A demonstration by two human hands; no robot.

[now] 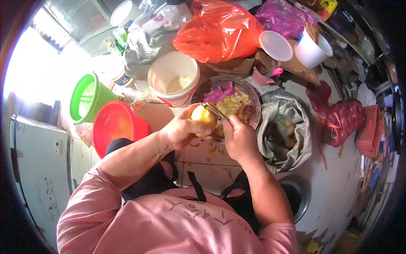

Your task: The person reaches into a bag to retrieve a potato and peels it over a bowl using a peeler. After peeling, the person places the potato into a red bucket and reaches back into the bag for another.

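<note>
Presently, 1 rounded yellow potato (203, 117) is clamped in the left hand's (182, 129) fingers; 1 peeler (215, 110) is gripped by the right hand's (241, 139) fingers; 1 green bucket (100, 101)

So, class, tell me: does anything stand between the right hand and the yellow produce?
Yes: the peeler, held by the right hand, with its head at the upper side of the yellow produce. Nothing else visible is in the way; the left hand grips the yellow produce directly.

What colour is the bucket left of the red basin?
The bucket is bright green, seen best in the head view.
</note>
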